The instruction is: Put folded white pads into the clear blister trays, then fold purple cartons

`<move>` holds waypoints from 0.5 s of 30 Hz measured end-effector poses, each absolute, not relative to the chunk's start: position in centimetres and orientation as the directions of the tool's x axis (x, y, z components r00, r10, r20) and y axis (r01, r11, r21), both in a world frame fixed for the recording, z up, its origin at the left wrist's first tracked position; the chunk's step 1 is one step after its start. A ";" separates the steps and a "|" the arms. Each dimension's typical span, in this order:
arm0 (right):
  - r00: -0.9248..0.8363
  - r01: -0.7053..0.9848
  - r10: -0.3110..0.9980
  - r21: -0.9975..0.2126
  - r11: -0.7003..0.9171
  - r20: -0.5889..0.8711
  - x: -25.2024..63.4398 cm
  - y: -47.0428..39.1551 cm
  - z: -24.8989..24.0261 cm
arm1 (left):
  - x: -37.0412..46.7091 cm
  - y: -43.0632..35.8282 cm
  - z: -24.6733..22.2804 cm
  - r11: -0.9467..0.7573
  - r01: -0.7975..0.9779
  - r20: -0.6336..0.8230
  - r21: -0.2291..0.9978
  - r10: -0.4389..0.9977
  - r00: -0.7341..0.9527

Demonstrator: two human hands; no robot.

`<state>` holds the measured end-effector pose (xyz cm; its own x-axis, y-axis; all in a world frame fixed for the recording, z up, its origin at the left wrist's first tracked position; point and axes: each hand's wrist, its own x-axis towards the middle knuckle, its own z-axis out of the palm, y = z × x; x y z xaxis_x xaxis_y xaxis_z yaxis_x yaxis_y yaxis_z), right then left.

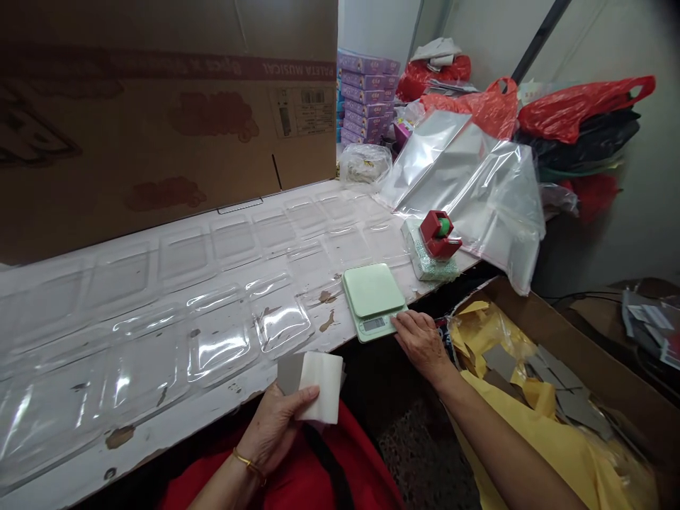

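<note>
Your left hand [279,421] closes its grip on a white pad [324,389], thumb across its face, with a grey card [290,372] showing behind it. The pad sits at about seven o'clock from the green scale [373,290], in front of the worktop [175,425] edge and apart from the scale. A gold bracelet [248,464] circles that wrist.

Your right hand [425,347] is between four and five o'clock of the scale, fingertips touching its near right corner beside the display [373,324]; you show its back, so I cannot tell how wide or narrow that grip is. The display's reading is too small to make out.

From the scale, your clear plastic trays [185,258] spread in rows from eight o'clock round to twelve. A large brown carton [212,142] stands behind them at ten to eleven. At two o'clock a red tape dispenser [440,244] rests on a glittery block [425,262], with clear bags [440,170] beyond at one and stacked purple boxes [369,99] at twelve. At four, beside your right forearm, an open box [610,354] holds yellow paper [510,425] and grey pieces [576,407].
</note>
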<state>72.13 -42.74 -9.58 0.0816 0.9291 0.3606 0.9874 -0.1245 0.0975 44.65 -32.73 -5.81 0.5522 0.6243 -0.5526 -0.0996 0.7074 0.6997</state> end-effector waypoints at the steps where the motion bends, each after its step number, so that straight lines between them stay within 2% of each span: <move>1: 0.071 0.987 0.927 0.108 -0.119 0.369 72.2 -42.7 -9.8 | 44.6 -32.6 -5.7 0.705 -0.103 -0.553 0.702 0.630 0.544; 9: 0.016 0.989 0.940 0.135 -0.065 0.340 72.6 -42.5 -9.8 | 44.5 -32.6 -5.7 0.706 -0.075 -0.561 0.704 0.618 0.551; 15: 0.056 0.990 0.934 0.103 -0.098 0.353 72.2 -43.1 -9.5 | 44.3 -32.7 -5.3 0.701 -0.089 -0.555 0.708 0.629 0.544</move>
